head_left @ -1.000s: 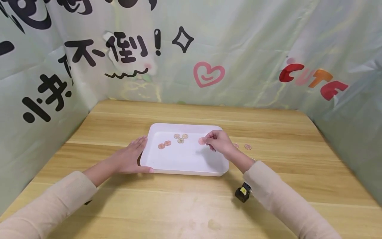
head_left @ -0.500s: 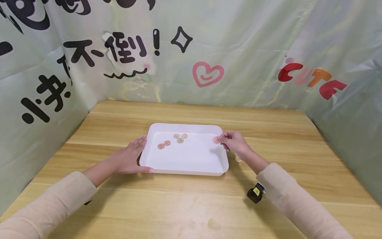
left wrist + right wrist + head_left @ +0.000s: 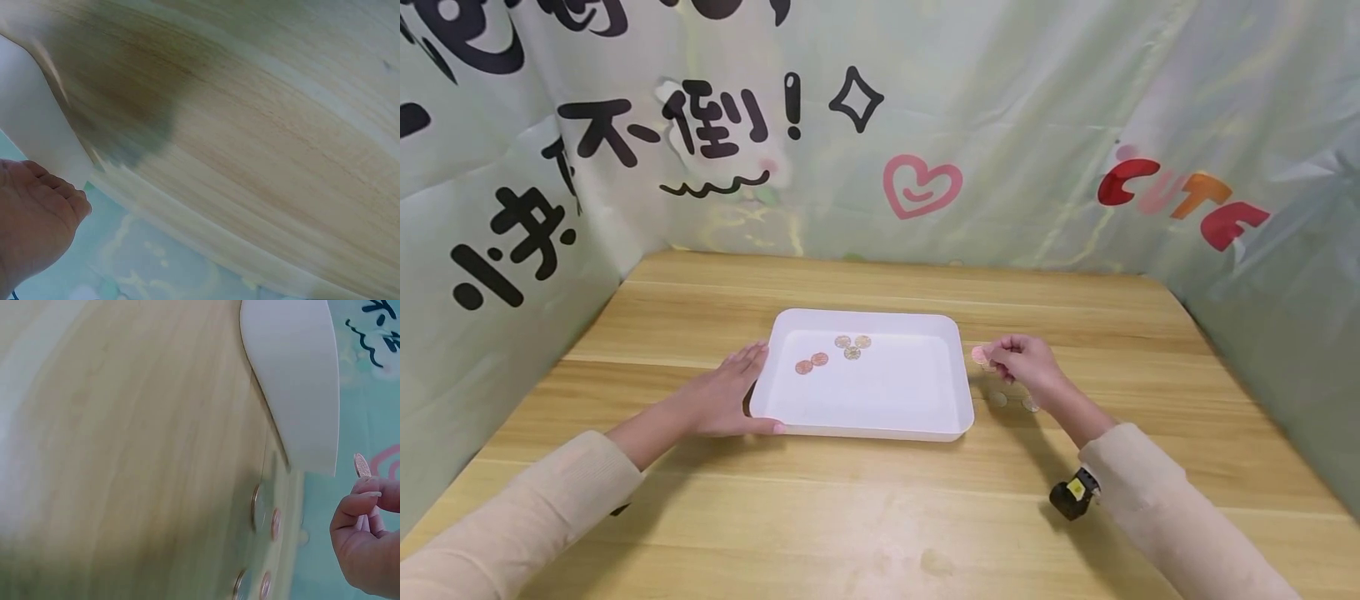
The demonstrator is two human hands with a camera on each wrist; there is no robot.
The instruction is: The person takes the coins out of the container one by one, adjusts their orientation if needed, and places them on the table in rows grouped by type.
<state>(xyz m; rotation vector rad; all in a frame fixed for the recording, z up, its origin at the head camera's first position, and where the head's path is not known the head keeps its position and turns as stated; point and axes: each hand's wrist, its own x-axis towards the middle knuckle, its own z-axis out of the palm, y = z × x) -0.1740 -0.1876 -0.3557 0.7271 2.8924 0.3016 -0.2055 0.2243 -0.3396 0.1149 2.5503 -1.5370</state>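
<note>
A white tray (image 3: 887, 400) lies on the table. My left hand (image 3: 726, 396) is spread against its left end, fingers along the side and thumb at the front corner. The left wrist view shows the palm (image 3: 37, 219) beside the tray's wall. Just off the tray's right side, my right hand (image 3: 1028, 364) pinches a copper-coloured coin (image 3: 978, 355) between thumb and fingertips. In the right wrist view this coin (image 3: 361, 465) stands up from the fingertips, raised above the table. Two copper-coloured coins (image 3: 812, 363) touch inside the tray, with three yellowish coins (image 3: 852, 342) clustered behind them.
Right of the tray, pale coins (image 3: 998, 400) lie on the wooden table (image 3: 850, 517) below my right hand. The right wrist view shows copper-coloured coins (image 3: 275, 524) there too. A printed cloth (image 3: 1015, 125) encloses the back and sides. A small black device (image 3: 1072, 495) hangs at my right wrist.
My right hand has moved right, from above the tray to past its right rim, carrying the pinched coin with it. The left hand and the tray's coins stay put.
</note>
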